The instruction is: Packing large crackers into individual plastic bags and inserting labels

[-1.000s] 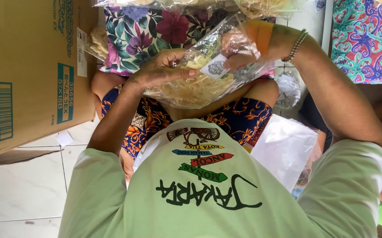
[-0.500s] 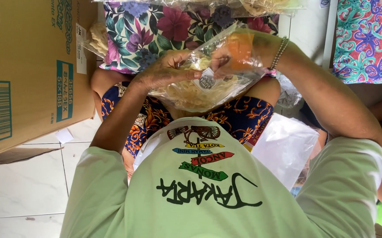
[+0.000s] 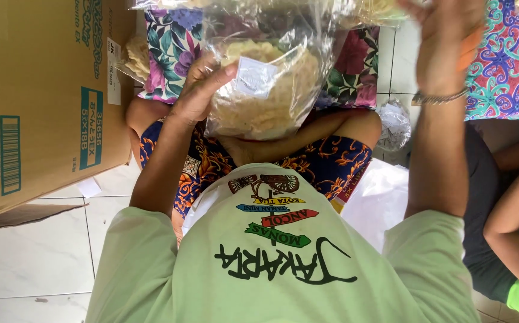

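My left hand (image 3: 202,90) grips the side of a clear plastic bag (image 3: 271,90) filled with pale, round crackers; a small white label sits inside its front. The bag hangs above my lap, over my patterned blue and orange skirt (image 3: 337,164). My right hand (image 3: 445,42), with a bracelet on the wrist, is raised at the top right, fingers closed at the bag's stretched upper edge. Something orange (image 3: 470,51) shows behind that hand; I cannot tell what it is.
A big cardboard box (image 3: 44,101) stands on the white tiled floor (image 3: 38,257) at the left. Floral cloth (image 3: 172,48) lies ahead, a bright patterned cloth (image 3: 510,66) at the right. A white plastic bag (image 3: 382,200) lies by my knee. Another person's arm (image 3: 513,239) is at the right.
Both hands have lifted the cracker bag upward. My right hand swung up and out to the right, stretching the bag's top; my left hand shifted to the bag's side.
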